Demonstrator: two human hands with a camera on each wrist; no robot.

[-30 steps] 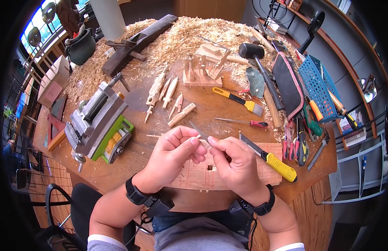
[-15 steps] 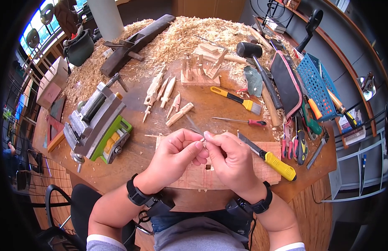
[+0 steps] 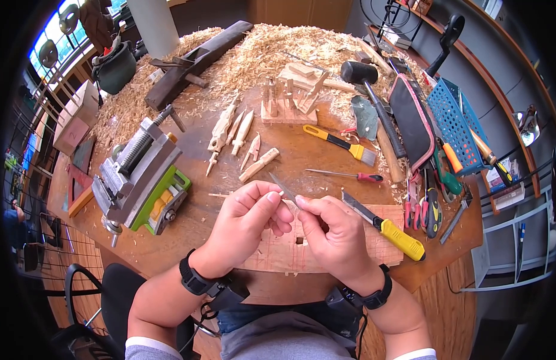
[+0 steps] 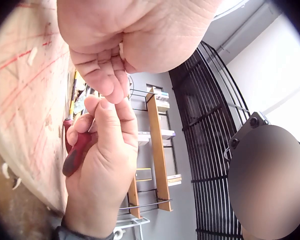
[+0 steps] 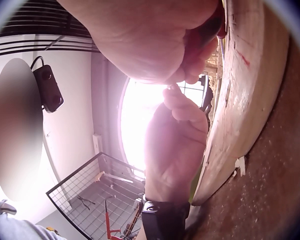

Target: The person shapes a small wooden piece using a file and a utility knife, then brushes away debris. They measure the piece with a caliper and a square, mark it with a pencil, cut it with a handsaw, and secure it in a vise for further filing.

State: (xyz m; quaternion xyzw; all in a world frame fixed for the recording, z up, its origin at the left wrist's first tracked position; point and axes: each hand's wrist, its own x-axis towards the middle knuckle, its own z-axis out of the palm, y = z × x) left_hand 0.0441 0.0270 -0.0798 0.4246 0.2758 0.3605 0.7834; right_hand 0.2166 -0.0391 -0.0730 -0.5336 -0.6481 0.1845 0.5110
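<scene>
Over a pale board (image 3: 383, 240) marked with red lines, the left hand (image 3: 242, 225) pinches a tiny light piece (image 3: 282, 194) between thumb and index finger, its other fingers curled below. Close beside it, the right hand (image 3: 336, 231) grips a tool whose thin metal blade (image 3: 280, 185) points up and left past the left fingertips. The left wrist view shows the tool's dark red handle (image 4: 80, 154) within the right hand (image 4: 107, 160). Fingertips of both hands nearly meet in the right wrist view, where the left hand (image 5: 175, 140) is below. Whether blade and piece touch is unclear.
A yellow utility knife (image 3: 402, 239) lies across the board's right side. Beyond are carved wooden pieces (image 3: 221, 132), a brush (image 3: 344, 144) and a red-handled tool (image 3: 368, 177). A vise (image 3: 140, 174) stands left; shavings (image 3: 278, 42) cover the back, and a blue basket (image 3: 458, 126) stands right.
The fingertips, bunched together half a second ago, are now slightly apart. The left hand has shifted a little left, and more of the blade shows between the hands.
</scene>
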